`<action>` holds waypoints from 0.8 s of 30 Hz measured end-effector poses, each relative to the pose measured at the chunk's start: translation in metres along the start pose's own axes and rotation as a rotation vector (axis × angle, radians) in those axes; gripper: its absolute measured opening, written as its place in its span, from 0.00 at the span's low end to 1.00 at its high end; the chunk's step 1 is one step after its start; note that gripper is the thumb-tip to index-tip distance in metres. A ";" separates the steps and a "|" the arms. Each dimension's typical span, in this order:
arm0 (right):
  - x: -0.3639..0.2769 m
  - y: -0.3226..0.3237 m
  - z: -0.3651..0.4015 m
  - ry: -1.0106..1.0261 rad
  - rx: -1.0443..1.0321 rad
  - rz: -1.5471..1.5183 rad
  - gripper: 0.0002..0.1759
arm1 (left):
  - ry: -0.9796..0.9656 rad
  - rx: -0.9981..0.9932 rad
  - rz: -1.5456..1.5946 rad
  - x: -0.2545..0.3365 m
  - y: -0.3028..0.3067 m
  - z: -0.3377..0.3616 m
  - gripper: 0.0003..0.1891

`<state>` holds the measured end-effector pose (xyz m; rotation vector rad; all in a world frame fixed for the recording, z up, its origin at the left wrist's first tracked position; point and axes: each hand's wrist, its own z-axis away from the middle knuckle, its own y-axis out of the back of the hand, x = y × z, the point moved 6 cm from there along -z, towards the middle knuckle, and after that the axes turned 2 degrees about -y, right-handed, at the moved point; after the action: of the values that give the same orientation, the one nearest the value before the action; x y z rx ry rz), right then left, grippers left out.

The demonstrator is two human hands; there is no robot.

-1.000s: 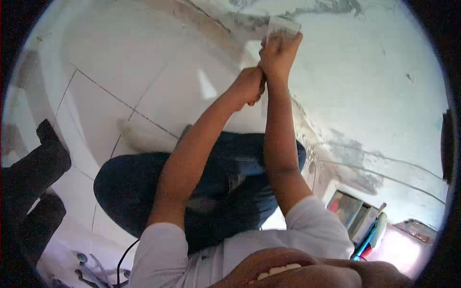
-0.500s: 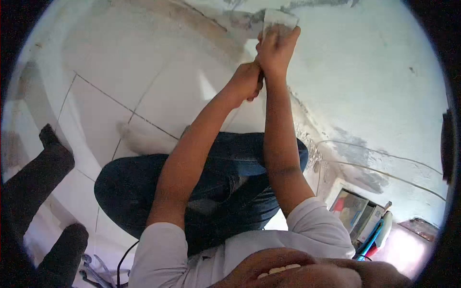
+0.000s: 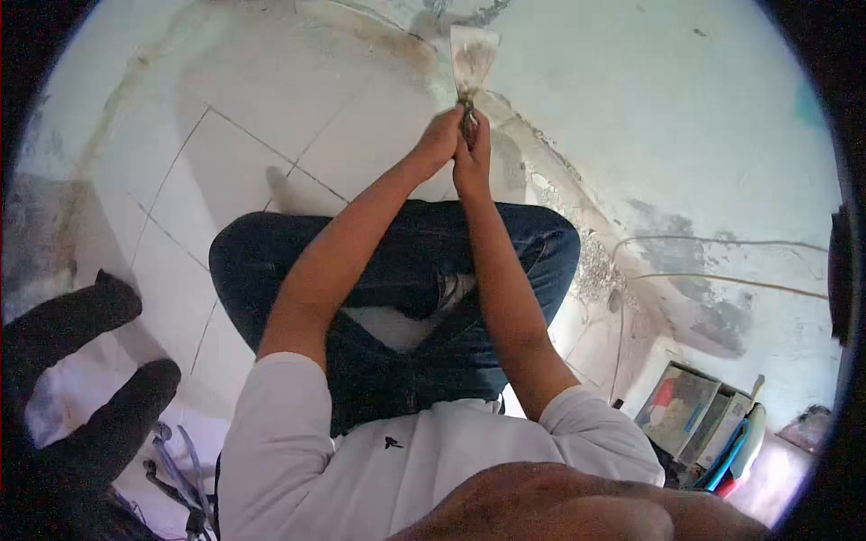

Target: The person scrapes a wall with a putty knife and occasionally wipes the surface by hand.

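A scraper with a wide, smeared metal blade points away from me, its blade overlapping the foot of the wall in this view. My left hand is wrapped round its handle. Close against it, my right hand also grips the handle, fingers pointing up toward the blade. Most of the handle is hidden between the two hands. Below them are my bent knees in dark jeans.
Pale floor tiles spread out on the left, beside a person's dark-clothed legs. The white wall on the right has grey patches, crumbling plaster along its base and thin cables. A box of items stands at lower right.
The scraper and both hands have come nearer my body. My right hand has slid from the blade down to the handle, and the blade now shows uncovered.
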<state>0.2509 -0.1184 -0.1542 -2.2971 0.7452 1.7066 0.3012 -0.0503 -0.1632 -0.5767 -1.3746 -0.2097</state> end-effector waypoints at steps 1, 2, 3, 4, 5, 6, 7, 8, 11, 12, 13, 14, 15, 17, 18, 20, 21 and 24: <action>-0.006 0.000 0.008 0.000 0.002 -0.009 0.19 | 0.035 -0.011 -0.084 -0.012 -0.003 0.011 0.25; -0.003 -0.001 0.017 -0.192 -0.059 -0.081 0.22 | 0.093 0.007 -0.096 -0.026 0.002 0.022 0.24; 0.000 -0.001 0.039 -0.411 -0.116 -0.150 0.24 | 0.153 -0.077 -0.070 -0.058 0.011 0.020 0.24; -0.018 -0.009 0.048 -0.498 -0.159 -0.220 0.22 | 0.225 -0.128 -0.177 -0.045 0.020 0.039 0.24; -0.017 -0.010 0.060 -0.504 -0.148 -0.226 0.22 | 0.287 -0.188 -0.292 -0.022 0.025 0.057 0.25; -0.022 -0.011 0.059 -0.366 -0.161 -0.061 0.21 | 0.126 -0.187 -0.495 -0.007 0.027 0.065 0.26; -0.026 -0.013 0.053 -0.217 -0.168 0.106 0.19 | -0.045 -0.240 -0.584 -0.025 0.036 0.062 0.25; -0.032 -0.015 0.049 -0.069 -0.169 0.274 0.18 | 0.047 -0.245 -0.730 -0.026 0.043 0.065 0.24; -0.007 -0.014 0.054 -0.273 -0.161 0.232 0.17 | 0.061 -0.211 -0.930 -0.023 0.049 0.078 0.23; -0.002 -0.011 0.055 -0.442 -0.178 0.277 0.19 | -0.004 -0.178 -0.981 -0.022 0.049 0.082 0.22; 0.003 -0.011 0.055 -0.428 -0.185 0.288 0.19 | -0.015 -0.167 -0.970 -0.035 0.050 0.082 0.22; 0.010 -0.009 0.056 -0.305 -0.165 0.399 0.18 | -0.147 -0.145 -1.019 -0.047 0.048 0.080 0.22; 0.011 -0.007 0.053 -0.180 -0.142 0.507 0.16 | -0.281 -0.122 -1.067 -0.049 0.045 0.079 0.23; 0.002 -0.004 0.055 -0.120 -0.102 0.546 0.13 | -0.228 -0.091 -0.979 -0.029 0.039 0.089 0.21; -0.001 -0.003 0.056 -0.107 -0.079 0.536 0.13 | -0.151 -0.077 -0.904 -0.034 0.041 0.086 0.20; -0.012 -0.002 0.055 -0.092 -0.051 0.528 0.13 | -0.080 -0.067 -0.827 -0.039 0.042 0.081 0.19; -0.019 0.001 0.057 -0.061 -0.007 0.513 0.12 | -0.136 -0.065 -0.787 -0.038 0.040 0.081 0.18; -0.006 0.015 0.051 -0.072 0.111 0.400 0.11 | -0.197 -0.041 -0.769 -0.029 0.031 0.084 0.15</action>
<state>0.1993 -0.1072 -0.1631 -2.1025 1.3189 1.8341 0.2374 0.0119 -0.1925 -0.0736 -1.7394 -0.8168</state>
